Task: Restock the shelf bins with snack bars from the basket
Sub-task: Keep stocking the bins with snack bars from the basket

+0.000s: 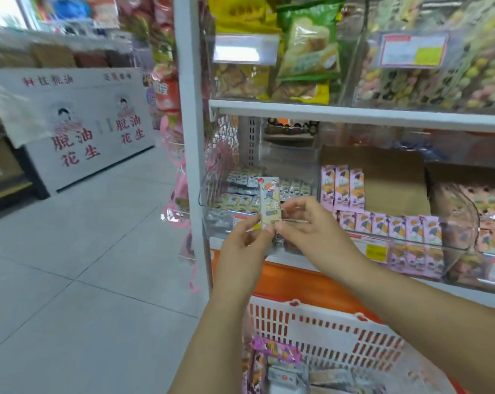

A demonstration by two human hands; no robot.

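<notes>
Head view: mid-restock, I judge. Left hand (240, 248) and right hand (311, 231) together pinch one pale snack bar (270, 200), upright before the clear left bin (212, 214) and above the basket (326, 317). Next move: lift it over the bin's front lip and lay it among the matching bars. Basket contents are blurred and cut off; the bar's label is unreadable.

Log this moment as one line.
left hand: pinches pale-yellow wrapped snack bar | right hand: pinches it | bar: upright, before clear plastic shelf bin | white slotted plastic basket: below hands
</notes>
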